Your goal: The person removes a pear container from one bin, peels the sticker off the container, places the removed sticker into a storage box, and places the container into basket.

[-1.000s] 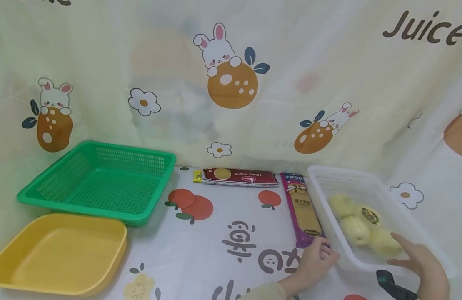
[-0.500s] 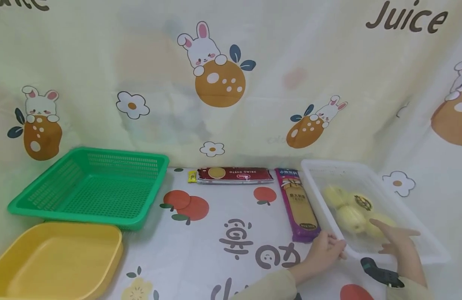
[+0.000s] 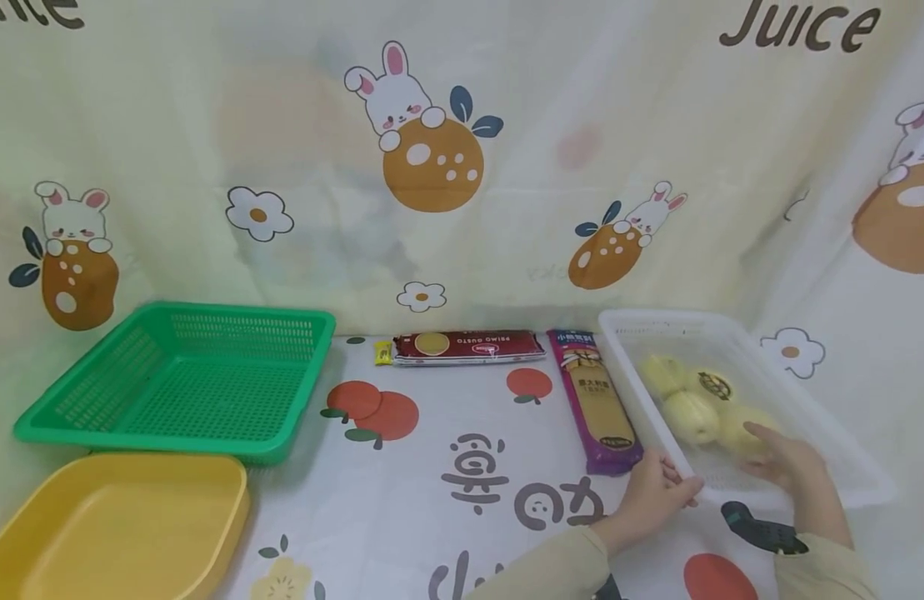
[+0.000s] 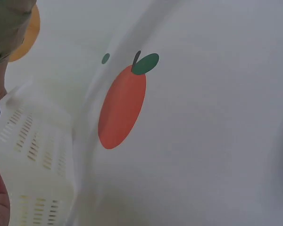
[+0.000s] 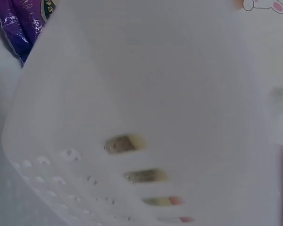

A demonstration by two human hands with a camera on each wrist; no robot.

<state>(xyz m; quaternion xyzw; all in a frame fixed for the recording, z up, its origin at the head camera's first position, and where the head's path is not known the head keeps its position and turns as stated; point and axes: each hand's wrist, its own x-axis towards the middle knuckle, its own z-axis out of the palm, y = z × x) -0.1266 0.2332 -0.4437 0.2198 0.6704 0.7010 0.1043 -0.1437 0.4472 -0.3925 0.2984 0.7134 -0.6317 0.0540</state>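
A cloth-lined nook, home or studio one cannot tell: rabbit-printed cloth [image 3: 521, 242] hangs along the back edge of the counter [image 3: 364, 517]. A green basket [image 3: 222, 392] at the far left corner, a white basket [image 3: 641, 408] of yellow fruit [image 3: 689, 417] and a pasta packet [image 3: 598, 400] give it a kitchen air.

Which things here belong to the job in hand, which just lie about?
Likely the job's:
white basket, left hand at its corner
yellow fruit, right hand near it

Apparently just lying about:
purple pack
red pack
yellow packet
green basket
yellow tray
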